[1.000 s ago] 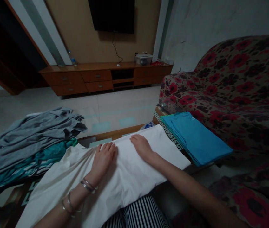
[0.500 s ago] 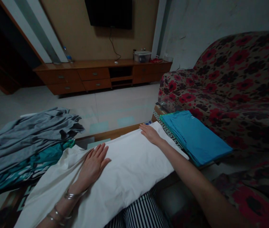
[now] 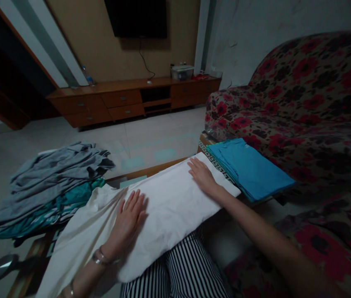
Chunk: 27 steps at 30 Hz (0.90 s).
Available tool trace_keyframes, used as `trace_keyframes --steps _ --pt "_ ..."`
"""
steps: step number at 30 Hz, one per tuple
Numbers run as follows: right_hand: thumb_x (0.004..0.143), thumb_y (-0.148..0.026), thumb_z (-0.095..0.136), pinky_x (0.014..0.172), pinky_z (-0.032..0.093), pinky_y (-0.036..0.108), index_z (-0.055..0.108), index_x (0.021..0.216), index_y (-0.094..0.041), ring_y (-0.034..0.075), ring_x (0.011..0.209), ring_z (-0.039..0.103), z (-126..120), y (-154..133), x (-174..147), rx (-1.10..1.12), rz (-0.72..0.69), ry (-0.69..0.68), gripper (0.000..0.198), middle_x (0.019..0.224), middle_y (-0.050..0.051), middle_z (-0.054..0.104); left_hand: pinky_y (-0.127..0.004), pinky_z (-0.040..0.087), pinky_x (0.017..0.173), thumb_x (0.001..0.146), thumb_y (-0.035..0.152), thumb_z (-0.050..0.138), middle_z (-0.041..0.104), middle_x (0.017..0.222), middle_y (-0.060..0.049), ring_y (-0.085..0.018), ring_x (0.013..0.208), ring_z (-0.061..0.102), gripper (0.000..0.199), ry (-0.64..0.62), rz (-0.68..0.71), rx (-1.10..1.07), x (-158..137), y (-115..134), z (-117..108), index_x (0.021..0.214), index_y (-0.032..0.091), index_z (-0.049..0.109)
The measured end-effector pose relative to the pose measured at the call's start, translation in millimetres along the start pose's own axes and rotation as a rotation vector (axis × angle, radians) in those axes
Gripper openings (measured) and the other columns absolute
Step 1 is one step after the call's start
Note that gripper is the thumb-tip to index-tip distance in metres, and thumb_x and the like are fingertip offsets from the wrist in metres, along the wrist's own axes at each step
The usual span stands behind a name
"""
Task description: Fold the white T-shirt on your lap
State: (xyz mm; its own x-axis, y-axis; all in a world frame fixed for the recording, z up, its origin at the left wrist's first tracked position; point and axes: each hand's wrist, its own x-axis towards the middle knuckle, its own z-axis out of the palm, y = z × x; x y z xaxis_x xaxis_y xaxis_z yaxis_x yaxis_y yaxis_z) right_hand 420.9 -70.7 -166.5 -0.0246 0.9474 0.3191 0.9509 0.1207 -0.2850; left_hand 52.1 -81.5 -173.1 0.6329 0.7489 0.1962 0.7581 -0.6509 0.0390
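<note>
A white garment (image 3: 169,207) lies partly folded across the low table in front of me. My left hand (image 3: 127,221) rests flat on its left part, fingers spread, with bangles on the wrist. My right hand (image 3: 202,176) lies flat on the garment's far right end, palm down. A folded blue shirt (image 3: 250,169) sits just right of the white garment, at the table's right end.
A heap of grey and teal clothes (image 3: 51,186) is piled at the table's left. A floral sofa (image 3: 302,111) fills the right side. A wooden TV cabinet (image 3: 126,101) stands against the far wall across a tiled floor. Striped trousers (image 3: 178,273) cover my lap.
My right hand slid from the garment's middle out to its right end. My left hand drew back toward me and flattened with fingers spread. The view shifted slightly.
</note>
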Motion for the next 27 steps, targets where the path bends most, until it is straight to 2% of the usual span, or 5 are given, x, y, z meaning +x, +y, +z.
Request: trace_keyframes --steps 6,11,15,22,27 --pt "0.094 -0.031 0.042 0.112 0.030 0.045 0.051 0.134 -0.016 0.025 0.138 0.033 0 14 -85 -0.032 -0.047 -0.102 0.044 0.146 0.011 0.042 -0.051 0.028 0.111 0.093 0.049 0.042 0.027 0.154 -0.010 -0.027 0.142 0.025 0.065 -0.025 0.082 0.025 -55 14 -3 0.150 0.024 0.023" --pt "0.093 -0.028 0.037 0.112 0.031 0.045 0.055 0.131 -0.013 0.024 0.134 0.040 -9 64 -99 -0.064 0.029 -0.059 0.044 0.141 0.014 0.048 -0.049 0.027 0.112 0.090 0.051 0.046 0.028 0.154 -0.010 -0.027 0.142 0.025 0.066 -0.074 0.094 0.005 -63 9 -9 0.148 0.024 0.030" --pt "0.088 -0.028 0.042 0.105 0.038 0.048 0.062 0.121 -0.014 0.031 0.124 0.050 -15 57 -90 -0.157 0.069 -0.078 0.041 0.130 0.020 0.056 -0.047 0.030 0.111 0.092 0.041 0.046 0.035 0.150 -0.010 -0.026 0.140 0.028 0.055 -0.039 0.071 -0.139 -72 6 -19 0.143 0.022 0.039" --pt "0.087 -0.024 0.047 0.097 0.042 0.040 0.066 0.111 -0.019 0.024 0.107 0.059 -5 -110 -3 0.197 -0.211 -0.150 0.031 0.112 0.012 0.067 -0.045 0.039 0.102 0.089 0.022 0.040 0.054 0.125 -0.014 -0.026 0.118 0.047 0.035 0.344 -0.435 -0.202 -106 -34 -54 0.119 0.017 0.057" --pt "0.088 -0.031 0.054 0.093 0.043 0.032 0.068 0.105 -0.019 0.022 0.106 0.060 38 -273 64 0.352 -0.376 -0.332 0.025 0.109 0.009 0.068 -0.046 0.042 0.093 0.087 0.033 0.045 0.054 0.124 -0.016 -0.031 0.114 0.048 0.042 0.297 -0.919 -0.089 -154 -82 -60 0.124 0.015 0.051"
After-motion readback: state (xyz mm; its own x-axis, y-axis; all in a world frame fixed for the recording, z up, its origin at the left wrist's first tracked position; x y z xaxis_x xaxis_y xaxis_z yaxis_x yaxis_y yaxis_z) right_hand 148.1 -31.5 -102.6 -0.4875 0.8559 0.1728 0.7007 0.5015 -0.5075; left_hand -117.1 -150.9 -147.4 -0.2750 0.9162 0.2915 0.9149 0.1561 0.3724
